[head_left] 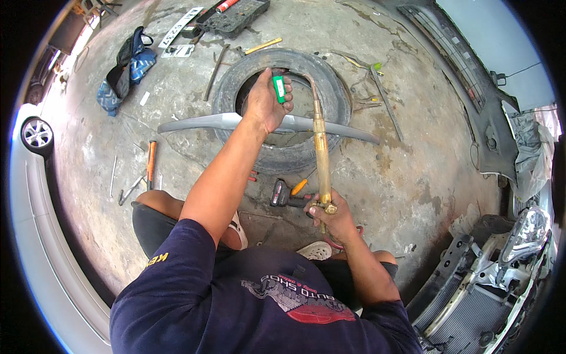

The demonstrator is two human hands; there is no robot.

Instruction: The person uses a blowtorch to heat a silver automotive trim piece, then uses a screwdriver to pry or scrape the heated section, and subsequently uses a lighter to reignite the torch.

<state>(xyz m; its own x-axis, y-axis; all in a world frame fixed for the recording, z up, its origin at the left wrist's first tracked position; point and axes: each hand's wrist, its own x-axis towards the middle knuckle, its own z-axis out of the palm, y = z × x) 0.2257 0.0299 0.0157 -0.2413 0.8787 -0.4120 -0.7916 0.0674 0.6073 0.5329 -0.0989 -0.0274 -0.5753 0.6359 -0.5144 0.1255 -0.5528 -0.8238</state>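
Observation:
My left hand (264, 106) is raised over the tire and closed around a green lighter (279, 89). In my right hand (336, 219), low and to the right, is a brass gas torch (321, 150), gripped near the valve knobs at its lower end. The torch points away from me, its thin bent tip just right of the lighter, with a gap between them. I cannot make out a flame. Beneath both lies a worn black tire (274, 158), flat on the concrete. A long, curved grey trim strip (197, 123) rests across it, partly hidden by my left arm.
A cordless drill (280, 192) and an orange-handled screwdriver (299, 187) lie near my feet. An orange-handled hammer (151, 164) is at left, a blue bag (125, 74) and black tray (239, 19) beyond. Car parts with a headlight (526, 234) stand right; a grey car (41, 218) stands left.

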